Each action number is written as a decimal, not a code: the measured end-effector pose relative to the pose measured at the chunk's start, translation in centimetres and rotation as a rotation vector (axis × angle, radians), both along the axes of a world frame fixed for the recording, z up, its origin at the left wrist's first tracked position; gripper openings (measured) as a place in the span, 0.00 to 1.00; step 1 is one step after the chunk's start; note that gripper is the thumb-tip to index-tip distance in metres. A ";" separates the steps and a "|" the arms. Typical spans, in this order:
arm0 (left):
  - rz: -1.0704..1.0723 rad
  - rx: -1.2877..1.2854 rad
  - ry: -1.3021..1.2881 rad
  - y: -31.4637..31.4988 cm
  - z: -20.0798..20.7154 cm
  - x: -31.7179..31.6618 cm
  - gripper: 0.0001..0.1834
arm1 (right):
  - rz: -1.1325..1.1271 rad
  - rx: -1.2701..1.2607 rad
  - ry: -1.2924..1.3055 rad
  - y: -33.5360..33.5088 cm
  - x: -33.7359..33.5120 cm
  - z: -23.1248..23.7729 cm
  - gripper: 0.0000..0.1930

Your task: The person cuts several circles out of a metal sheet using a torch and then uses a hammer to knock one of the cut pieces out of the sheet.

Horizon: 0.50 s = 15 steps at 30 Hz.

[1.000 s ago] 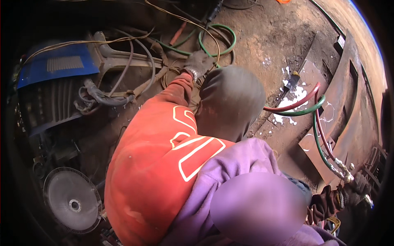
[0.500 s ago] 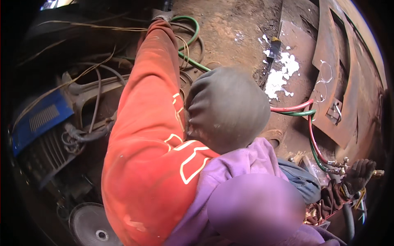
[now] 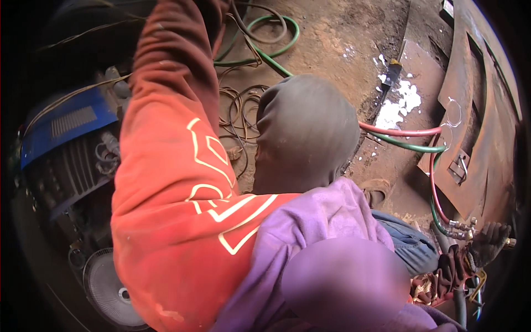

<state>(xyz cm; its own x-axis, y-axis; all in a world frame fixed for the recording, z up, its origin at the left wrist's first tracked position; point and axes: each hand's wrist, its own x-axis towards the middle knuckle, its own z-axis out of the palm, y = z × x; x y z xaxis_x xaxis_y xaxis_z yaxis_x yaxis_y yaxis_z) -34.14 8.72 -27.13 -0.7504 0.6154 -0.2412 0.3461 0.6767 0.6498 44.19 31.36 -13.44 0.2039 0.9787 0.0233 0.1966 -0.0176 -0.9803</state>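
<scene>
My left arm in an orange-red sleeve (image 3: 166, 133) stretches toward the upper edge. Its hand lies beyond the picture. At the far right, my right hand (image 3: 489, 243) wears a dark glove and is closed around a gas torch (image 3: 462, 229) with brass valve fittings. A brass knob (image 3: 511, 242) shows beyond the glove. From the torch's near end run a red hose (image 3: 434, 188) and a green hose (image 3: 412, 146). A rounded dark grey cloth shape (image 3: 310, 133), apparently a bent knee, fills the middle and hides part of the hoses.
A blue-topped machine (image 3: 72, 119) stands at the left, above a round wire-guarded fan (image 3: 113, 288). Coiled cables (image 3: 240, 113) lie on the brown ground. Rusty cut steel sheets (image 3: 475, 166) lean at the right, beside white patches (image 3: 404, 105) on a flat plate.
My left hand, grey-gloved at the upper edge before, has left the picture as the arm shifted left. More coiled cable shows beside the sleeve. My right hand keeps hold of the torch.
</scene>
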 end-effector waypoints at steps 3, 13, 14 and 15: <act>-0.046 0.014 0.031 -1.5 5.0 0.5 0.30 | 0.021 -0.054 0.032 0.1 -0.2 -1.4 0.13; -0.256 0.069 0.061 4.0 15.1 2.7 0.28 | 0.007 -0.176 0.079 0.0 -0.7 -3.9 0.10; -0.293 0.079 0.047 6.4 14.5 3.7 0.28 | -0.008 -0.187 0.071 0.1 -0.1 -4.0 0.09; -0.337 0.094 0.025 9.4 13.6 4.7 0.28 | -0.025 -0.196 0.060 0.0 0.4 -3.7 0.09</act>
